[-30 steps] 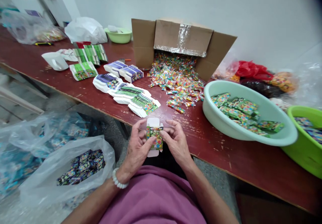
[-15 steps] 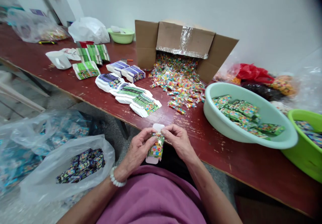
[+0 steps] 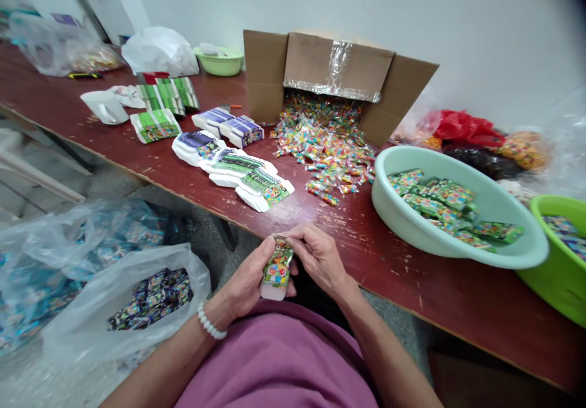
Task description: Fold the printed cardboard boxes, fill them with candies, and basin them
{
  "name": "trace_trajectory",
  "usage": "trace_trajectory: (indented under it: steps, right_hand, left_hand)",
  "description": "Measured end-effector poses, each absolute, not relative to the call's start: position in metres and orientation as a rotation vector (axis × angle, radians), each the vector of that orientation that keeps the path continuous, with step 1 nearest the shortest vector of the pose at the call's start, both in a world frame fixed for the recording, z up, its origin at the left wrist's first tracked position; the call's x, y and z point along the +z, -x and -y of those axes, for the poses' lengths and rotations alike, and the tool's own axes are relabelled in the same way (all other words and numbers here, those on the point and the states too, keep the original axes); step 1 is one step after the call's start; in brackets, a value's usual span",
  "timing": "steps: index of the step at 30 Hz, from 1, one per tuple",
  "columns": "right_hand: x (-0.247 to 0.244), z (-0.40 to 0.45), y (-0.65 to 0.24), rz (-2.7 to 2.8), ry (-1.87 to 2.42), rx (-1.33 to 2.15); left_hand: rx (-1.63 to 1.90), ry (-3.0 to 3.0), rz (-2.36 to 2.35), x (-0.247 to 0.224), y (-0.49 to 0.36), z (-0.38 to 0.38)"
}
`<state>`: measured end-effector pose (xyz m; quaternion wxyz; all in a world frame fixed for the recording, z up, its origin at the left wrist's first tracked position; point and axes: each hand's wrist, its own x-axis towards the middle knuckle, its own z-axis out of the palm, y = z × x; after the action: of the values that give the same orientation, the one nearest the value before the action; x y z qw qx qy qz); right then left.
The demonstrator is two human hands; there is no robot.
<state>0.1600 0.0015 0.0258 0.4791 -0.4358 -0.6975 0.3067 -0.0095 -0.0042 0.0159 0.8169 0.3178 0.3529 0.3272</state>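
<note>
A small green printed candy box point(image 3: 277, 266) is held between both hands over my lap, just off the table's front edge. My left hand point(image 3: 251, 273) wraps round it from the left, thumb along its side, fingertips showing at the right. At the top end, the fingers of my right hand point(image 3: 318, 254) pinch the box's edge; the top flap is mostly hidden by them. The white bottom flap point(image 3: 273, 291) sticks out. Beyond the hands lies a fanned row of flat green cartons point(image 3: 263, 187), and wrapped candies point(image 3: 327, 157) spill from a cardboard box point(image 3: 341, 69).
To the right, a pale green basin point(image 3: 458, 258) holds filled green boxes, beside a lime tub point(image 3: 556, 286). Purple carton stacks point(image 3: 229, 126), green carton stacks point(image 3: 155, 126) and a white mug point(image 3: 105, 109) stand left. An open plastic bag point(image 3: 68, 328) of dark packets sits lower left.
My left hand has closed further round the box. The white top flap, upright before, is now folded down or covered at my right fingers. The box has shifted slightly left.
</note>
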Motion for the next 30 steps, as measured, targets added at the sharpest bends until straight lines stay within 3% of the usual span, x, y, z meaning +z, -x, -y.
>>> trace_trajectory:
  steps: [8,13,21,27,30]
  right_hand:
    - [0.032,-0.004,-0.166,1.745,1.176,0.843]
    - [0.028,-0.012,-0.165,1.502,1.197,1.207]
    - [0.029,-0.010,-0.165,1.437,1.030,1.400]
    - [0.019,0.003,-0.160,1.796,1.018,0.951]
    - [0.007,-0.017,-0.177,1.850,1.228,0.831]
  left_hand:
    - [0.733,-0.724,-0.904,0.012,0.000,0.000]
    - [0.743,-0.852,-0.959,0.008,-0.003,0.000]
    - [0.776,-0.954,-0.970,0.004,0.000,-0.002]
    - [0.787,-0.759,-0.937,-0.003,0.000,-0.003]
    - [0.751,-0.662,-0.851,-0.006,0.004,-0.003]
